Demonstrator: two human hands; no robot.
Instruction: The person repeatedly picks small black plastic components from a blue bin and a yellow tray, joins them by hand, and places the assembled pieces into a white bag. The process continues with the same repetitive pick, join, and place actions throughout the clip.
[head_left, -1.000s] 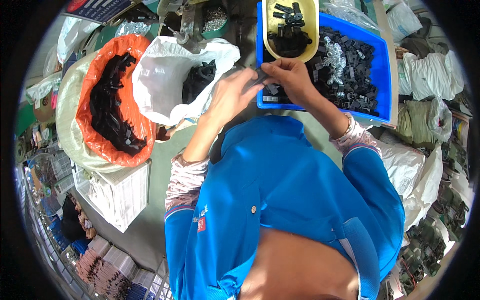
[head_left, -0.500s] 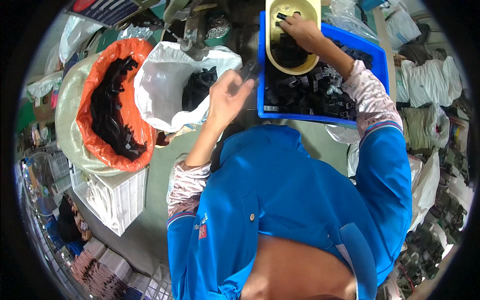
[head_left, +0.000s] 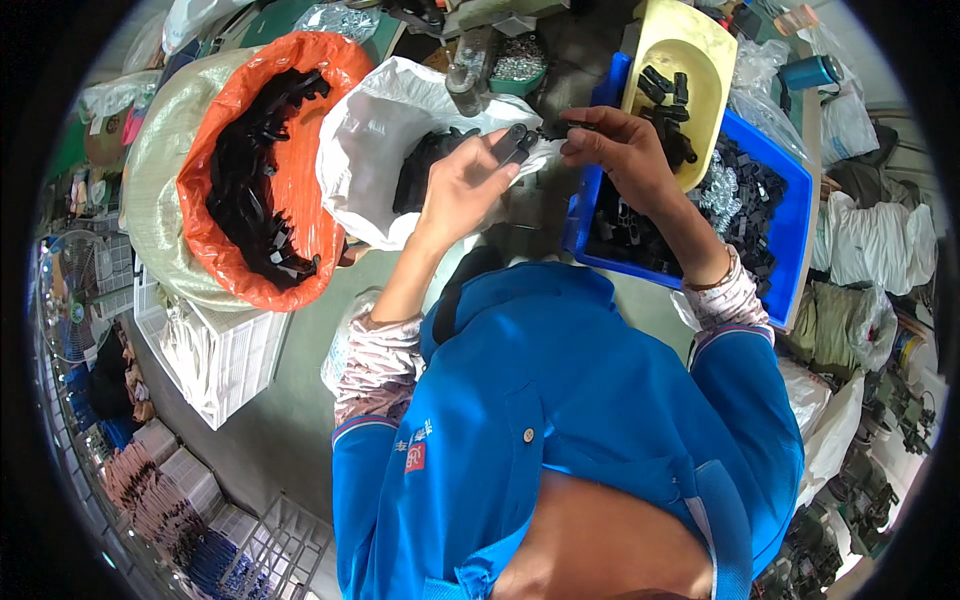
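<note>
My left hand (head_left: pixel 460 192) is closed on a black plastic part (head_left: pixel 514 146) with a rounded end, held in front of the white bag. Just right of it, my right hand (head_left: pixel 622 152) pinches a small dark piece (head_left: pixel 562 130) between thumb and fingers, its tip pointing at the part. What kind of piece it is I cannot make out. The white bag (head_left: pixel 350 150) holds black parts. Behind my right hand, a cream tub (head_left: pixel 715 50) with black pieces in it rests on a blue bin (head_left: pixel 792 262) of small black parts and shiny metal pieces.
An orange-lined sack (head_left: pixel 330 110) of long black parts stands at the left, above a white plastic crate (head_left: pixel 235 350). A green bowl (head_left: pixel 518 84) of small metal pieces sits at the back, beside a metal machine part (head_left: pixel 465 88). Plastic bags (head_left: pixel 880 235) crowd the right.
My right hand has left the cream tub with a small dark piece and come left, close to my left hand. My left hand still holds the black part. The whole view has shifted.
</note>
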